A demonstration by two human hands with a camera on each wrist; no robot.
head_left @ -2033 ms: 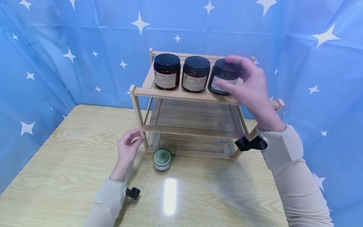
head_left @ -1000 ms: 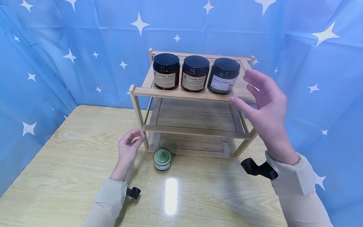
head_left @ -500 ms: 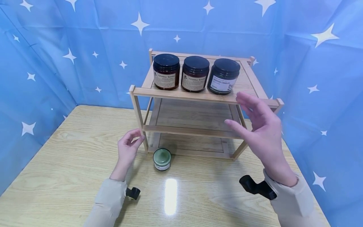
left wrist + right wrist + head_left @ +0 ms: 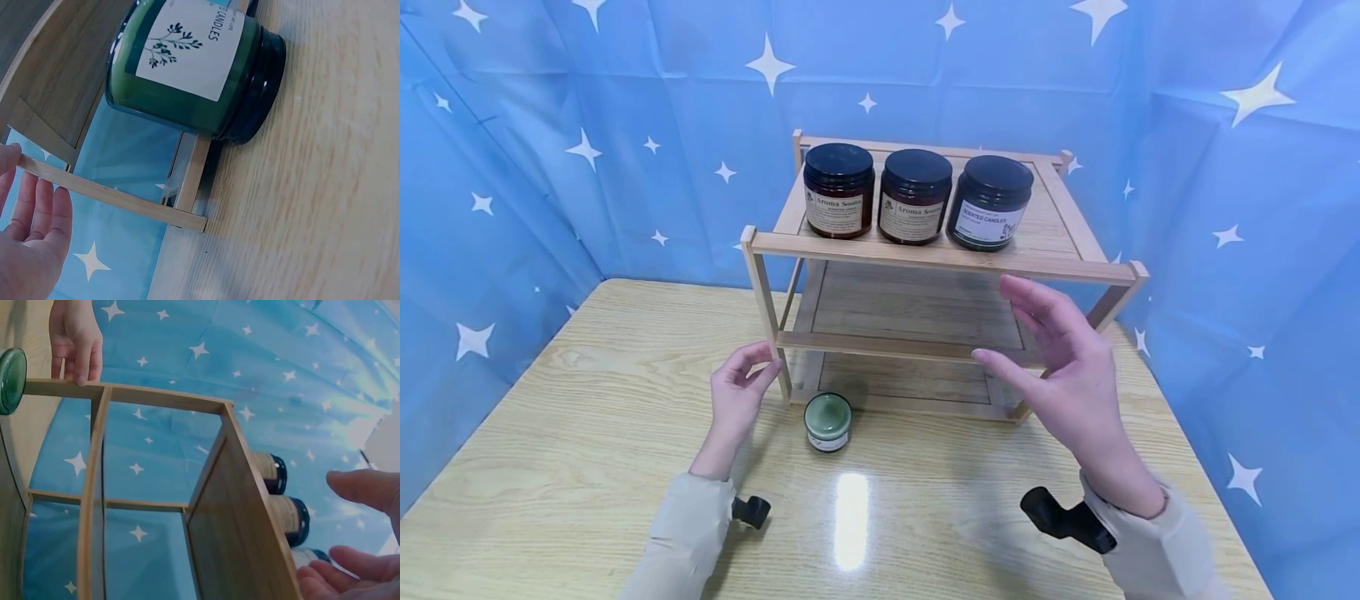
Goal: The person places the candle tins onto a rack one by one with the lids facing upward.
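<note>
My left hand [image 4: 737, 392] pinches the front left post of a wooden shelf rack [image 4: 880, 243]; in the left wrist view, thumb and fingers lie on either side of that post [image 4: 112, 195]. Just right of it a green candle jar [image 4: 828, 423] stands upside down on its dark lid, label facing out. My right hand [image 4: 1078, 387] hangs in front of the rack's right side, thumb and fingers spread apart, holding nothing. On the top shelf stand two brown candle jars [image 4: 835, 212] [image 4: 910, 218] and a dark green candle jar [image 4: 983, 223], all upright with black lids.
The rack's middle shelf [image 4: 917, 308] and bottom shelf [image 4: 910, 381] carry nothing visible. Its front right post [image 4: 1108, 308] is partly behind my right hand. A light wood table [image 4: 587, 400] lies underneath, and a blue star-patterned curtain [image 4: 700, 100] hangs behind and at both sides.
My right hand has let go of the dark green candle jar on the top shelf, drawn back to the right, then lowered in front of the rack. My left hand has stayed still.
</note>
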